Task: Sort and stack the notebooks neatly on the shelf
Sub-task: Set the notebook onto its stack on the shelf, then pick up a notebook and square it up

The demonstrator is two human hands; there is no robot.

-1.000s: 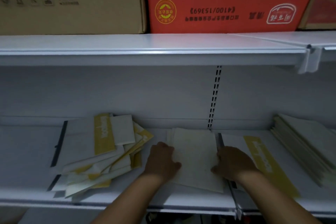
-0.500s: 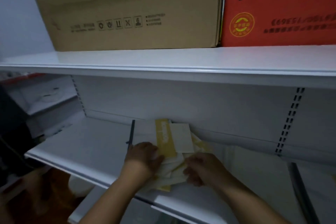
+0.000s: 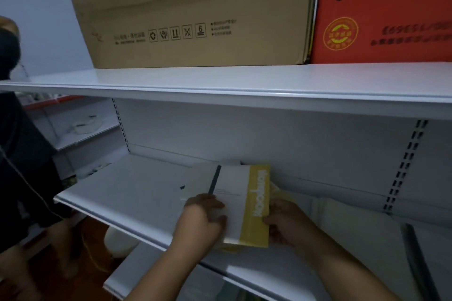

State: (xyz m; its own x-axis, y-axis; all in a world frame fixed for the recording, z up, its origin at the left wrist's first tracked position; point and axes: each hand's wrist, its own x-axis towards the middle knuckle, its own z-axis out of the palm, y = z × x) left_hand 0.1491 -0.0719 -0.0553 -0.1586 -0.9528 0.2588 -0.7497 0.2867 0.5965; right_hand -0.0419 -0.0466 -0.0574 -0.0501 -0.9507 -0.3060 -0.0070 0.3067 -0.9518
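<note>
the left hand (image 3: 204, 221) grips the left edge of a stack of notebooks (image 3: 241, 205), its fingers curled over the white cover of the top one, while the right hand (image 3: 285, 221) clasps the stack's right edge, thumb pressed on the yellow band that runs down that cover. both hands are closed on the same stack, one on each side of it. the top notebook is white with a thin dark strip near its left side and the yellow band, printed with white lettering, on its right; below it the yellow and pale edges of other notebooks stick out at the near end and at the far right corner. the stack sits toward the middle of the lower shelf (image 3: 127, 193), a white metal board, bare to the left of the hands. above it the upper shelf (image 3: 220, 83) carries a brown cardboard box (image 3: 195, 12) and, touching its right side, a red box (image 3: 384, 10) with white characters. a slotted upright (image 3: 406, 166) runs down the back panel at the right. at the far left edge a person in dark clothes (image 3: 22, 154) stands beside the shelving.
</note>
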